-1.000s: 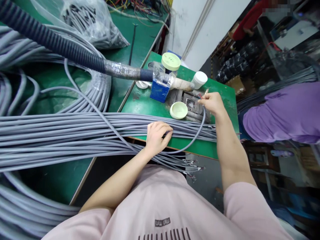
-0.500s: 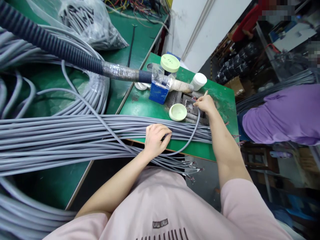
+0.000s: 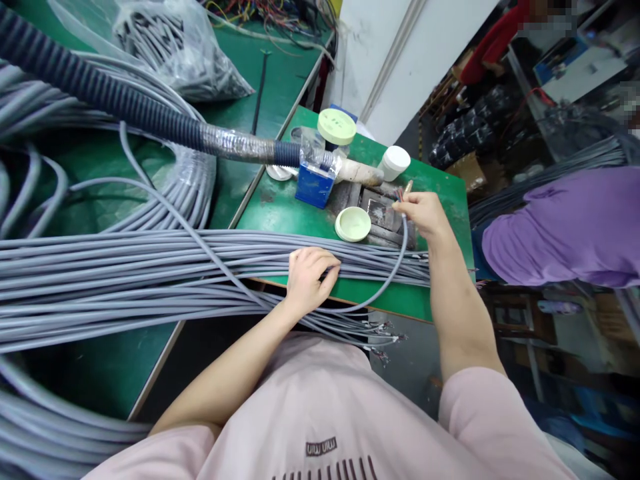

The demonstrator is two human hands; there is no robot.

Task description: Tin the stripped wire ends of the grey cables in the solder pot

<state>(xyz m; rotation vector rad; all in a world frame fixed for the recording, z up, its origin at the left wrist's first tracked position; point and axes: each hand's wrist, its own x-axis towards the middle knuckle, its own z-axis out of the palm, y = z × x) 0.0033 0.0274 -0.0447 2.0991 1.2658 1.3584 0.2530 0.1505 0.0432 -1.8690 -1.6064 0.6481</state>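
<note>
My left hand lies curled on a thick bundle of grey sheathed cables that runs across the green workbench. My right hand pinches the stripped end of a single grey cable, with fine coloured wires showing at its tip. That cable loops down and back under my left hand. Just left of my right hand sits a worn metal fixture. A pale green lid lies near it.
A blue box, white jar and green-lidded container stand at the bench's far side. A corrugated hose crosses above coiled cables. A plastic bag of cable lies beyond. A co-worker in a purple top is at right.
My right hand has moved back rightward from the metal fixture, bringing the cable end with it. My left hand stays on the bundle.
</note>
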